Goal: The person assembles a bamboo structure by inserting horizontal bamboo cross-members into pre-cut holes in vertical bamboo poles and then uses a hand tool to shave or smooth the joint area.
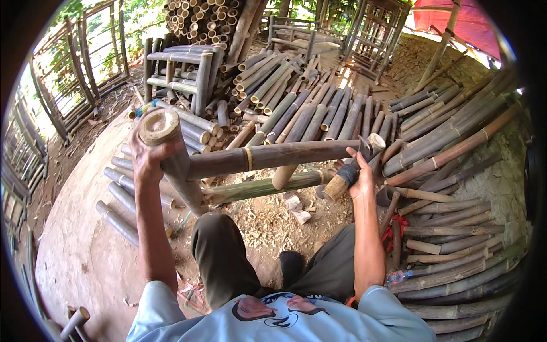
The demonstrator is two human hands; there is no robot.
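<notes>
My left hand (147, 155) is wrapped shut around a thick upright bamboo post (171, 157), just below its cut top end. My right hand (360, 178) is closed on the handle of a hammer (345, 175); the wooden butt of the handle sticks out down and to the left of my fist, and the dark head sits above it, against the far end of a rail (285, 155).

That rail is a dark bamboo pole lying crosswise, joined into the post at its left end and ending in a pale cut face (376, 141) by the hammer head. A second, greener rail (262, 186) runs below it, also from the post toward my right hand. Together they make a frame standing on the ground between my knees (219, 251).

Wood chips (268, 219) cover the ground under the frame. Short bamboo lengths (117, 199) lie along the ground's left edge. A broad spread of dark poles (319, 114) fans out beyond the frame, and long poles (456, 142) are stacked along the right edge. A plastic bottle (399, 277) lies among them near my right elbow. A finished bamboo bench (176, 71) stands at the far left, with more frames (373, 34) toward the far edge.
</notes>
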